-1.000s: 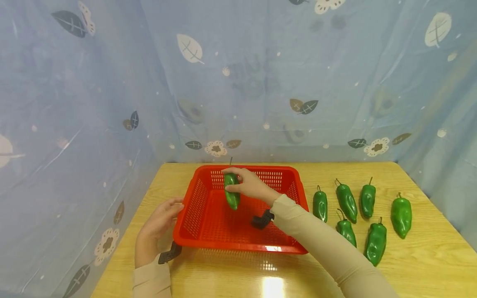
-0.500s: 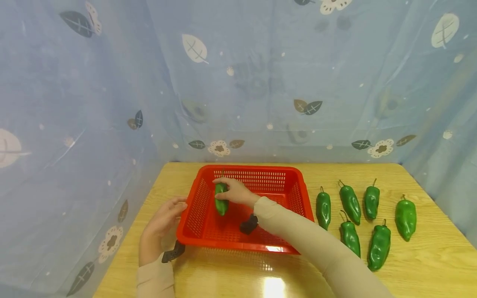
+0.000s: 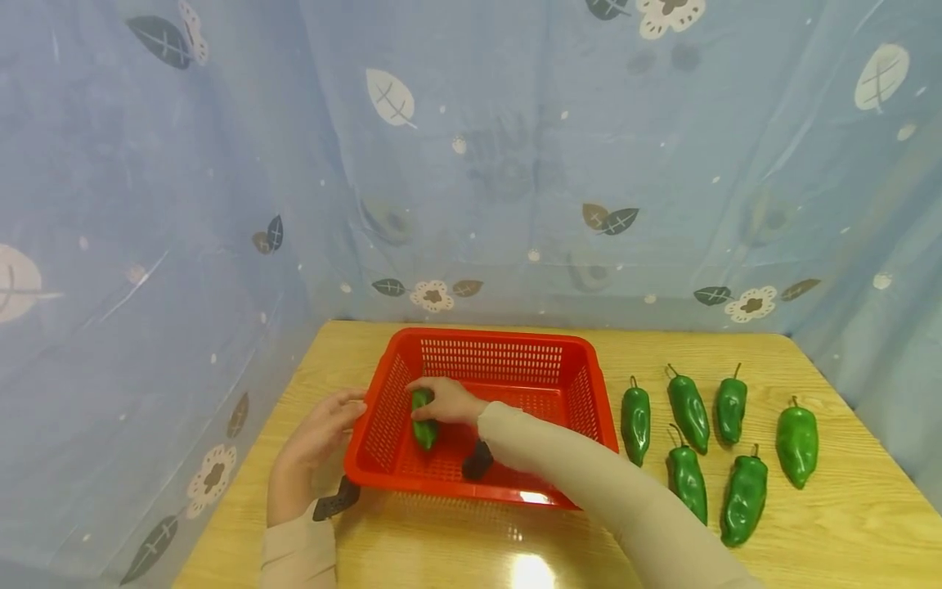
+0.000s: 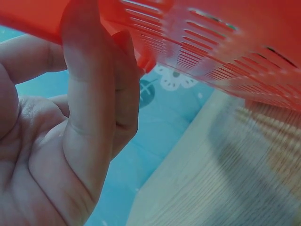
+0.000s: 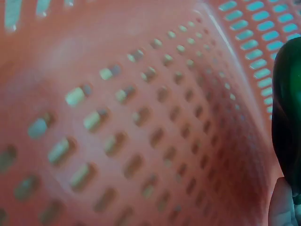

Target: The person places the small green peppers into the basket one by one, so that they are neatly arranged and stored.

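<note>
My right hand (image 3: 452,402) is down inside a red perforated plastic basket (image 3: 508,334), at its left side. It holds a glossy dark green pepper (image 3: 424,438) between thumb and fingers, the pepper's lower end close over the basket floor. At the right border of the right wrist view, part of the pepper (image 5: 288,101) shows beside a fingertip. My left hand (image 3: 315,433) grips the basket's left rim from outside. In the left wrist view its bent fingers (image 4: 89,89) reach up to that rim; their tips are partly hidden.
Several more green peppers (image 3: 688,484) lie spread on the wooden table (image 3: 832,536), right of the basket. A blue patterned curtain (image 3: 500,188) hangs behind and at both sides. Black wrist cameras sit under the right wrist (image 3: 478,460) and the left wrist (image 3: 338,499).
My right hand has carried the pepper leftward and lowered it deeper into the basket. The left hand stays at the left rim. The head view has shifted slightly.
</note>
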